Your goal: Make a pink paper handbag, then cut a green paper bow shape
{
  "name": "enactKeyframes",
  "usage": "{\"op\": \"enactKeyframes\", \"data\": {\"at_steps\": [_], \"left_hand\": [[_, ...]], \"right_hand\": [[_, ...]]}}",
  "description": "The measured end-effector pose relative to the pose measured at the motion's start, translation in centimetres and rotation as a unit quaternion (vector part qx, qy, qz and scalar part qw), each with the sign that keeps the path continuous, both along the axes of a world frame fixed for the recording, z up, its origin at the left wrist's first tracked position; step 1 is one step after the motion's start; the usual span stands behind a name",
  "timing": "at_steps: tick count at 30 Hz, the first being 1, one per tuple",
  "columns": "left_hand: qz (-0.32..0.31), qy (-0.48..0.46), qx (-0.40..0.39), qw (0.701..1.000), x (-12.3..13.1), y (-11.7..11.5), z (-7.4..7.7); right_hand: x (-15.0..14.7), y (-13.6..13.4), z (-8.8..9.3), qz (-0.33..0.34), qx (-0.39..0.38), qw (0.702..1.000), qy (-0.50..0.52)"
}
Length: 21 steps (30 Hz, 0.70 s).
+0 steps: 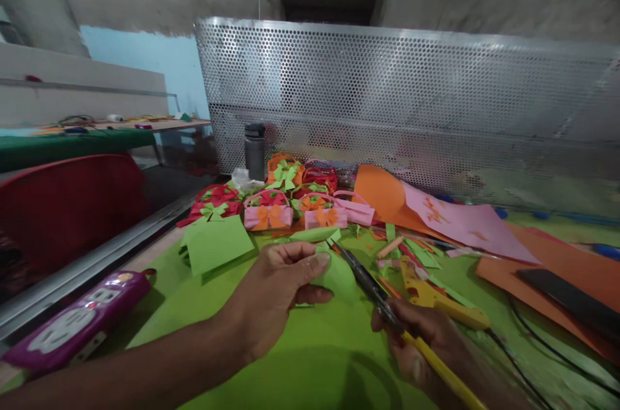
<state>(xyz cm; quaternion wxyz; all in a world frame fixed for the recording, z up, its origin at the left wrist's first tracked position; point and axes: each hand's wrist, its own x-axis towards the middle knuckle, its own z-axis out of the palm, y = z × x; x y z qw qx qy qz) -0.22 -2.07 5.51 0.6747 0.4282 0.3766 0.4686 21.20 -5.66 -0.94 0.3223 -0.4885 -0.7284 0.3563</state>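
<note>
My left hand (pixel 285 281) is closed, its thumb and fingers pinching a small piece of light green paper (pixel 339 277). In my right hand (pixel 421 339) is a pair of scissors (pixel 365 281) with dark blades and a yellow handle. The blade tips reach the upper edge of the green paper, close to my left fingertips. Beyond my hands stand several small paper handbags (pixel 268 210) in pink, red and orange, with handles and bows. A folded green paper sheet (pixel 217 245) lies to the left of them.
A yellow glue gun (pixel 440 300) with a cord lies right, among paper scraps (pixel 421 252). Orange (pixel 380 194) and pink sheets (pixel 460 219) and a dark phone-like slab (pixel 571 297) are farther right. A purple case (pixel 82 319) lies left; a grey bottle (pixel 254 155) stands before the perforated metal panel (pixel 339 74).
</note>
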Motion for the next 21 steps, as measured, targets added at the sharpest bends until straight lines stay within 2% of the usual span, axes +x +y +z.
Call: {"op": "enactKeyframes", "data": {"at_steps": [12, 17, 21], "left_hand": [[-0.005, 0.009, 0.001, 1.000, -0.1, 0.1, 0.0], [-0.006, 0.015, 0.001, 1.000, -0.1, 0.1, 0.0], [-0.011, 0.019, 0.007, 1.000, -0.2, 0.2, 0.1]], "right_hand": [[-0.1, 0.1, 0.9, 0.025, 0.082, 0.996, -0.031], [-0.1, 0.0, 1.2, 0.032, 0.052, 0.998, -0.033], [-0.1, 0.0, 1.3, 0.014, 0.059, 0.997, -0.048]]}}
